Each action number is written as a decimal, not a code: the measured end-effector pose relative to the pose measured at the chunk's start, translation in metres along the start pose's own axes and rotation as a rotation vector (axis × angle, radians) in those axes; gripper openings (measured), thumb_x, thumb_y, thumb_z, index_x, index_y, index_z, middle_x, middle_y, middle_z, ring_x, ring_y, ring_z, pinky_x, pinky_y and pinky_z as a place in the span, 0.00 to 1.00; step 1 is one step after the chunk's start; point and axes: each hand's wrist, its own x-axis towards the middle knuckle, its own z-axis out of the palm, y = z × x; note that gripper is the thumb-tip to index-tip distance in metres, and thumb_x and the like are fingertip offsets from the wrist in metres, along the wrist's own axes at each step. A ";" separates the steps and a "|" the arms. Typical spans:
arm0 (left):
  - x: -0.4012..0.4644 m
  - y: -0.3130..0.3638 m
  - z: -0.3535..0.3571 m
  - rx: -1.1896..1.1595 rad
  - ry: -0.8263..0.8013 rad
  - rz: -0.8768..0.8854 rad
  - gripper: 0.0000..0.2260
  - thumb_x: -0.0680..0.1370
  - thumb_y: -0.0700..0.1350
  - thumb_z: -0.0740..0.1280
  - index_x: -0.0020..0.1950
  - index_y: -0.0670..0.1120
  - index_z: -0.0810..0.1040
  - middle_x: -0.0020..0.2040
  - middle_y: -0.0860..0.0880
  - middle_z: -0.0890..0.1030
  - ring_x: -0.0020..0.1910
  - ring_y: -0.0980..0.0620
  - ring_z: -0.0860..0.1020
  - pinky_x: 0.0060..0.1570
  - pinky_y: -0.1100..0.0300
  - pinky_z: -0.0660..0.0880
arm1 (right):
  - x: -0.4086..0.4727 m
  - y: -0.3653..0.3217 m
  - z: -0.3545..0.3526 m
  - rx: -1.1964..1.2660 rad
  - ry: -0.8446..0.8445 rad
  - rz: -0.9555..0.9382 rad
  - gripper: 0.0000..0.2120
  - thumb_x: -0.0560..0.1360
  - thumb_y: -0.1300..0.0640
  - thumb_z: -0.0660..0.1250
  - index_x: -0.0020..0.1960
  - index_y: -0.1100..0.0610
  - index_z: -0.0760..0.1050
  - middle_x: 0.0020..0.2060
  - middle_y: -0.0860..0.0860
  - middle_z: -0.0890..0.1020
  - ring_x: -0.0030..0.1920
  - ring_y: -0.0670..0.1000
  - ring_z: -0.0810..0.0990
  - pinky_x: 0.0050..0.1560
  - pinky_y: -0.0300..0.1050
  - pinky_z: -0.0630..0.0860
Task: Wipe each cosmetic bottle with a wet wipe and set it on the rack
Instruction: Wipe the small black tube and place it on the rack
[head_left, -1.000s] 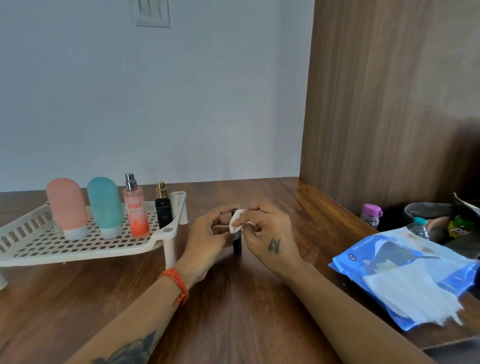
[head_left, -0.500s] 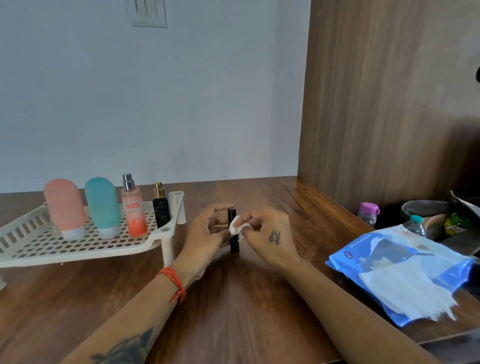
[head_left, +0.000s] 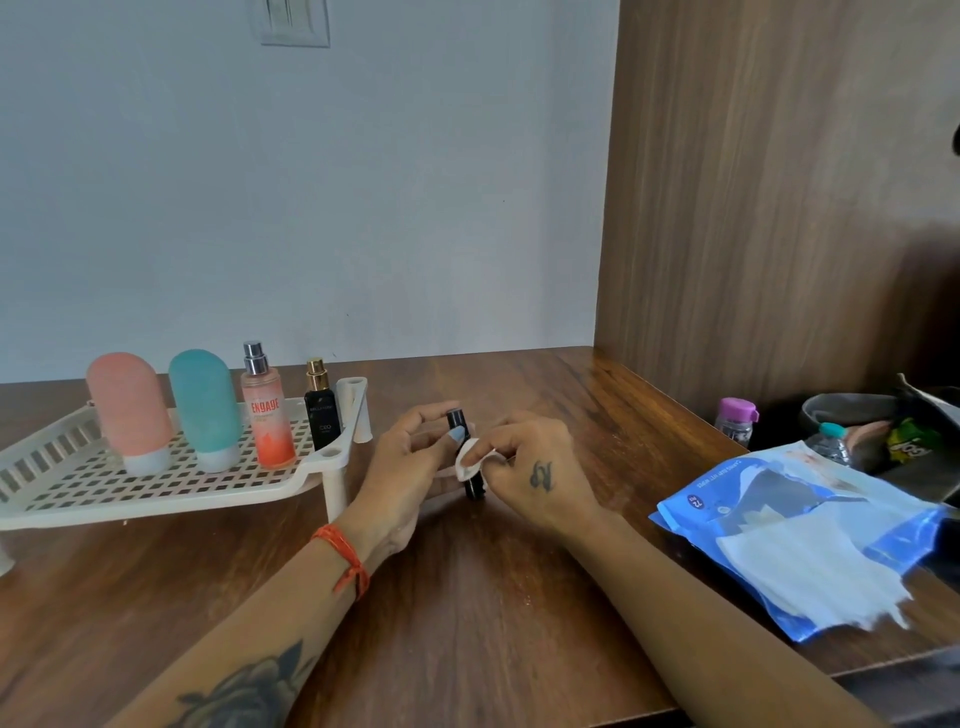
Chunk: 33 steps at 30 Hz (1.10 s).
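A small black cosmetic bottle (head_left: 457, 420) stands upright on the wooden table (head_left: 467, 597) between my hands. My left hand (head_left: 405, 467) grips it from the left with curled fingers and thumb. My right hand (head_left: 540, 475) pinches a small folded white wet wipe (head_left: 467, 460) against the bottle's middle. On the cream perforated rack (head_left: 104, 488) at the left stand a pink tube (head_left: 130, 410), a teal tube (head_left: 205, 408), an orange Engage spray bottle (head_left: 266, 410) and a black bottle with a gold top (head_left: 320, 410).
A blue wet wipe pack (head_left: 727, 493) with a loose white wipe (head_left: 810, 571) on it lies at the right. Behind it are a small bottle with a pink cap (head_left: 735, 418) and dark clutter. A wooden panel (head_left: 779, 208) walls off the right side.
The wipe has slid down from the bottle's top to its middle, so the black cap now shows. Both hands stay around the bottle.
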 end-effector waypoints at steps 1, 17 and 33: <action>0.000 0.000 0.000 0.009 0.003 0.006 0.14 0.76 0.34 0.65 0.58 0.48 0.76 0.53 0.43 0.82 0.50 0.44 0.82 0.41 0.54 0.81 | 0.000 -0.001 -0.001 -0.014 -0.042 0.018 0.10 0.69 0.66 0.68 0.44 0.55 0.84 0.45 0.51 0.82 0.42 0.44 0.77 0.40 0.20 0.68; -0.001 0.001 0.000 0.072 0.038 0.034 0.15 0.76 0.32 0.63 0.58 0.48 0.75 0.46 0.44 0.82 0.42 0.50 0.82 0.31 0.61 0.79 | 0.002 -0.001 -0.009 -0.106 -0.237 -0.032 0.10 0.69 0.63 0.68 0.46 0.53 0.84 0.45 0.48 0.79 0.44 0.44 0.74 0.39 0.25 0.65; -0.003 -0.001 0.000 0.144 -0.017 0.099 0.17 0.76 0.33 0.65 0.59 0.51 0.75 0.54 0.42 0.78 0.45 0.51 0.81 0.33 0.64 0.78 | 0.002 0.001 -0.009 -0.157 -0.287 -0.026 0.07 0.68 0.62 0.70 0.43 0.53 0.84 0.43 0.45 0.80 0.43 0.43 0.75 0.42 0.34 0.72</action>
